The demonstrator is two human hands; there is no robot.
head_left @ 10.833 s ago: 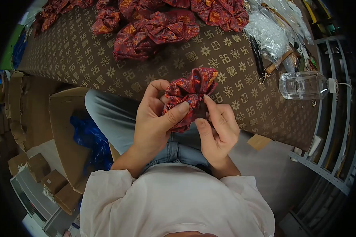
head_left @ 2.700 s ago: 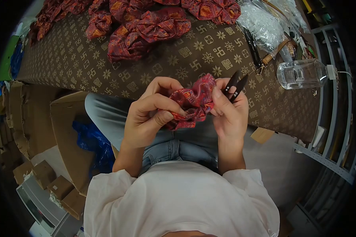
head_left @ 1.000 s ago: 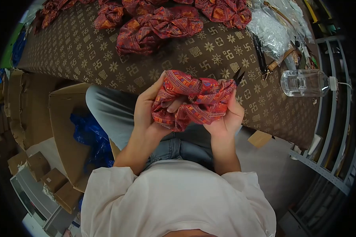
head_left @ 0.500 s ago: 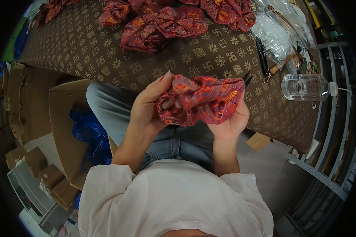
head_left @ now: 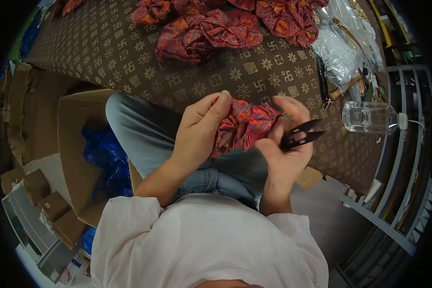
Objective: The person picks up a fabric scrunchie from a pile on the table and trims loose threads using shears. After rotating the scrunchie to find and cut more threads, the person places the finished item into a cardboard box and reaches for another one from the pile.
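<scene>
A gathered piece of red patterned cloth [head_left: 247, 124] is gripped at its left side by my left hand [head_left: 201, 122], with the thumb on top and the fingers behind it. At the cloth's right edge is my right hand [head_left: 289, 153], slightly blurred, its index finger raised and apart. Black thread snips [head_left: 302, 134] lie across that palm with the blades pointing right, held by the curled fingers. Farther back, several bunched pieces of the same red cloth [head_left: 209, 36] rest on the brown patterned tabletop covering [head_left: 201, 79].
Clear plastic bags [head_left: 338, 53] and straps lie at the back right, near a clear plastic bottle [head_left: 369, 117]. To the left stands an open cardboard box [head_left: 74, 158] with blue plastic [head_left: 108, 158] inside. A metal rack [head_left: 384, 206] borders the right side.
My right hand has shifted right and its fingers have come off most of the cloth, bringing the snips into full view. The cloth now sits bunched toward my left hand. The view has tilted slightly.
</scene>
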